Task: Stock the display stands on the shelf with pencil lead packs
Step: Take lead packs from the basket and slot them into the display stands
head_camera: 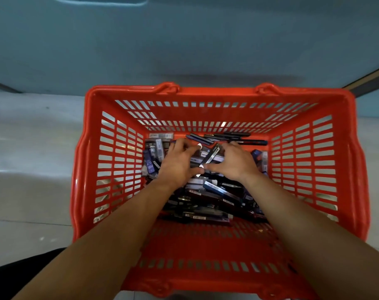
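**Packs gathered from the basket**

The pencil lead packs point(214, 191) were heaped loose in the bottom of a red basket point(327, 161). One slim pack point(210, 157) was held tilted above the heap, pinched by the right hand point(234, 164). The left hand point(178, 163) was curled over packs just beside it; whether anything was gripped could not be told. Picking-up was judged the step in hand. Next, a handful would have to be lifted clear of the high walls. No shelf or stand was seen, only pale floor point(28, 169).

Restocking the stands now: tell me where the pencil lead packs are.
Head view, centre: the pencil lead packs lie heaped on the bottom of the red basket, under the left hand and right hand.
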Tool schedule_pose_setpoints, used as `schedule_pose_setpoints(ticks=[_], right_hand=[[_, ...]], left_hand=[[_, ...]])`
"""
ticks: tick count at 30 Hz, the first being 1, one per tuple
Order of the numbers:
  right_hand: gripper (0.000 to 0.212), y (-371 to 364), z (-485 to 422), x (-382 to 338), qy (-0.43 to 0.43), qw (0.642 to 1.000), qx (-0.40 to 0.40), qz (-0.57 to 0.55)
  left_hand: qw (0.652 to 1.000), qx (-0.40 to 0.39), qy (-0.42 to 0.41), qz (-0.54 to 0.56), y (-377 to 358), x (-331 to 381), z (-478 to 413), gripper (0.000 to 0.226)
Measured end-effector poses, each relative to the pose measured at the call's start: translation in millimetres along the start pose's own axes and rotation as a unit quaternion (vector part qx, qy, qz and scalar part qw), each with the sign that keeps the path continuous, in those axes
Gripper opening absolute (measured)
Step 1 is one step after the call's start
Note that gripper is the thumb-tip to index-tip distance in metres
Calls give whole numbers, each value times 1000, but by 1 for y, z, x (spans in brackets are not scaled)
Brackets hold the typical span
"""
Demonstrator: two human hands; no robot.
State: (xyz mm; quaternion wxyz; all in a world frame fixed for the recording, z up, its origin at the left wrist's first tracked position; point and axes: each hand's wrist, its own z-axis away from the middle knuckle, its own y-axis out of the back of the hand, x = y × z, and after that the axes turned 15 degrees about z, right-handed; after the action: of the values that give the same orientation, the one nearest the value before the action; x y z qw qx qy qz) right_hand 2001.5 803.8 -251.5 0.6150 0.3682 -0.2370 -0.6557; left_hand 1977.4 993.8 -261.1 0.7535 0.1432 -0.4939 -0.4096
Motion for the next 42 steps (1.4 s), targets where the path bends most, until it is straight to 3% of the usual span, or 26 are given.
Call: schedule_pose_setpoints(ticks=[5, 9, 17, 23, 26, 33, 36, 42], right_hand=[[50, 6, 0, 1, 23, 998, -48, -32], [60, 2, 3, 1, 40, 997, -55, -35], [41, -4, 7, 6, 71, 995, -60, -44], [35, -2, 7, 7, 95, 993, -66, -27], [34, -4, 7, 8, 103, 992, -74, -10], [62, -10, 6, -5, 111, 992, -68, -1], [47, -10, 4, -9, 103, 993, -51, -5], [27, -6, 5, 4, 93, 992, -76, -31]], left_hand=[[999, 4, 18, 41, 3, -1, 4, 64], [997, 7, 26, 69, 5, -3, 6, 68], [997, -9, 59, 58, 11, -4, 1, 42], [972, 28, 110, 204, 14, -7, 3, 30], [965, 39, 100, 240, 19, -5, 5, 37], [963, 43, 93, 249, 16, -1, 10, 37], [957, 42, 102, 267, 17, -1, 10, 32], [909, 100, 152, 375, 25, 2, 7, 7]])
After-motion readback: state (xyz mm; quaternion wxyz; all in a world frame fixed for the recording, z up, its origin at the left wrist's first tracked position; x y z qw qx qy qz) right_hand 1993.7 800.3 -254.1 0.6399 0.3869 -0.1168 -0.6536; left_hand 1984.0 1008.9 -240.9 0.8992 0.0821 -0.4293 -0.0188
